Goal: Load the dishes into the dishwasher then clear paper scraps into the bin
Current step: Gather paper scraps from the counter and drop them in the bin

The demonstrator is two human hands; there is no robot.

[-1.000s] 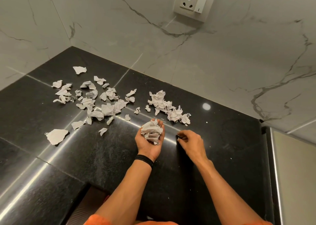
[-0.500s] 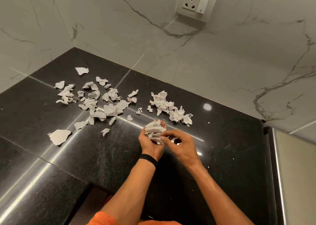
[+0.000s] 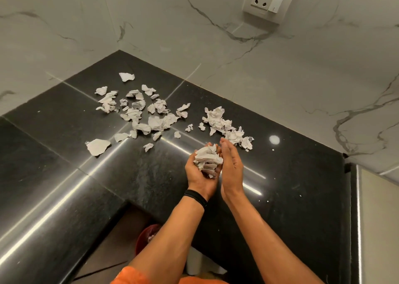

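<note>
My left hand (image 3: pixel 197 177) is palm up over the black countertop (image 3: pixel 129 186), its fingers cupped round a wad of white paper scraps (image 3: pixel 208 160). Beside it, my right hand (image 3: pixel 231 165) stands on edge with straight fingers pressed against the right side of the wad. Several loose scraps lie on the counter beyond the hands: a wide scatter (image 3: pixel 151 115) to the left and a smaller heap (image 3: pixel 224 126) just past my fingertips. One large flat scrap (image 3: pixel 97 146) lies apart at the left. A red bin (image 3: pixel 149 237) shows on the floor below the counter edge, partly hidden by my left forearm.
Marble walls meet in a corner behind the counter, with a socket plate (image 3: pixel 269 1) on the right wall. A pale appliance side with a steel edge (image 3: pixel 377 219) borders the counter at right. A white object (image 3: pixel 194 262) stands on the floor by the bin.
My right hand left the countertop, came over to the wad in my left hand, and now lies flat against its side. The left hand kept hold of the scraps.
</note>
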